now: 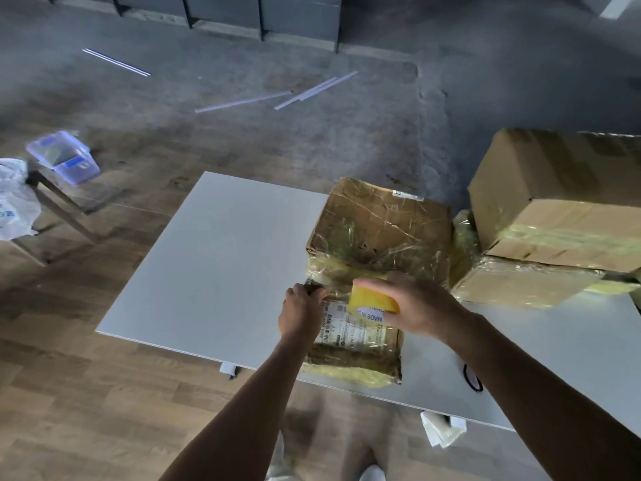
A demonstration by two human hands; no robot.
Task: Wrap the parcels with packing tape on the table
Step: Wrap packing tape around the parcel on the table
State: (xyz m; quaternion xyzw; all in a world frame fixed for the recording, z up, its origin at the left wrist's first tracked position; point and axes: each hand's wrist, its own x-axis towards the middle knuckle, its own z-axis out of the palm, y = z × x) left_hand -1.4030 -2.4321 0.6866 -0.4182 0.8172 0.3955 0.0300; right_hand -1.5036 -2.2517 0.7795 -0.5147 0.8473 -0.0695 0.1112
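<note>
A flat brown parcel [357, 345] with a white shipping label and yellowish tape lies on the white table [222, 262] near its front edge. Behind it stands a taller cardboard box [381, 227] wrapped in glossy tape. My right hand [419, 303] grips a yellow roll of packing tape [373, 298] above the flat parcel. My left hand [301, 310] has curled fingers at the parcel's left edge, pinching what looks like the tape end. A strip of tape seems to run between the two hands.
Two stacked taped cartons [555, 210] stand at the table's right. A black loop [472, 376] lies near my right forearm. On the floor to the left are a clear plastic tub [64, 156] and a white bag [14, 199]; thin white strips [312, 90] lie farther back.
</note>
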